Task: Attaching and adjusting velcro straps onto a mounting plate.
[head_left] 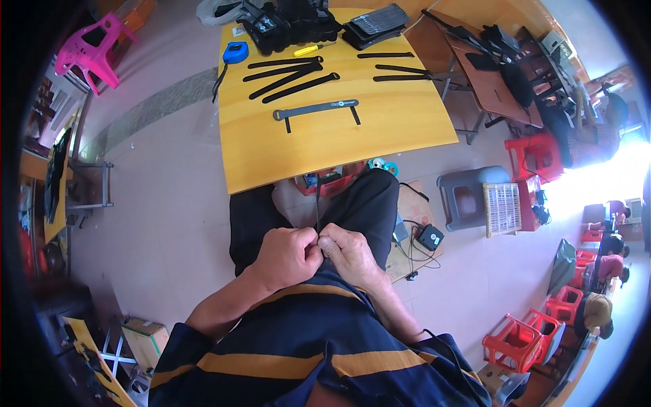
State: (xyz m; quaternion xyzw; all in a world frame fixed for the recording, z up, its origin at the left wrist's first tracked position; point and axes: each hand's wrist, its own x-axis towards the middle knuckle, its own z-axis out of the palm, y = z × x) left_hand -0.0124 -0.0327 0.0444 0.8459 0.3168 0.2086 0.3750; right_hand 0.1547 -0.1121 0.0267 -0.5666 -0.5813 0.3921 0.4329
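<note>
Over my lap, my left hand (pixel 288 254) and my right hand (pixel 349 252) are closed together on a thin dark strap (pixel 319 203). Seen edge-on, the strap rises from between the fingertips toward the table's front edge; its lower part is hidden by my fingers. Ahead on the yellow table (pixel 386 132) lies a grey strap (pixel 315 109) with a slotted end, above two short black marks. Behind it, several black straps (pixel 300 88) are spread at the left, and more black straps (pixel 400 77) lie at the right.
A blue tape measure (pixel 235 52), a yellow-handled tool (pixel 306 50), a stack of grey straps (pixel 375 26) and black bundles (pixel 291 27) occupy the table's far side. Under the front edge sits a red basket (pixel 339 182). A grey stool (pixel 468 197) stands right; other people sit farther right.
</note>
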